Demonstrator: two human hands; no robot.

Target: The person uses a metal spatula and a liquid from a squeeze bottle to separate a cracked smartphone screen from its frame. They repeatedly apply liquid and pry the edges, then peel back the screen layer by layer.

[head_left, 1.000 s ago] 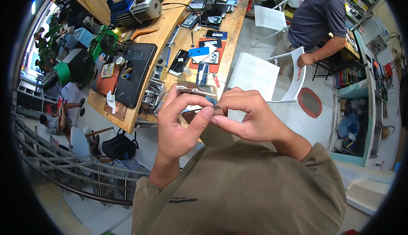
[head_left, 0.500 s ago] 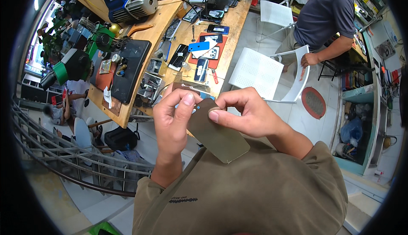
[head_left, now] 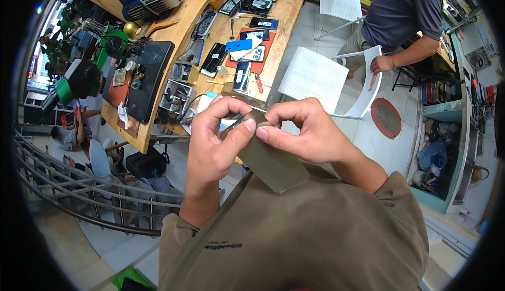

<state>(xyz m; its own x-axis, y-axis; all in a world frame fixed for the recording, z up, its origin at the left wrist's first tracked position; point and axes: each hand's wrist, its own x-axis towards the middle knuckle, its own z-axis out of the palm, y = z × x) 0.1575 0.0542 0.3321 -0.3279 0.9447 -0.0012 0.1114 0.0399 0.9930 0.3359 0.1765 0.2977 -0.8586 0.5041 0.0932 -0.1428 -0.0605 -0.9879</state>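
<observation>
A thin see-through sheet with rounded corners, like a phone screen protector (head_left: 276,167), hangs tilted in front of my chest; the olive shirt shows through it. My left hand (head_left: 213,141) pinches its upper end between thumb and bent forefinger. Close beside it, my right hand (head_left: 310,133) pinches the same end, its thumb nearly touching the left thumb. The fingertips hide most of that upper edge. Just beyond the hands, on the bench, lie a dark phone (head_left: 242,75) and a small red-handled tool (head_left: 258,83).
On the wooden bench (head_left: 289,33) are an orange mat (head_left: 267,54), a blue phone back (head_left: 239,46) and a black phone (head_left: 214,58). A microscope (head_left: 84,80) stands far left. To the right are a white chair (head_left: 310,78) and another person (head_left: 389,23). A curved railing (head_left: 105,201) runs left.
My hands have come together at the sheet's upper end, the left thumb now beside the right one. The sheet's top is more covered by fingers. The whole view has shifted slightly.
</observation>
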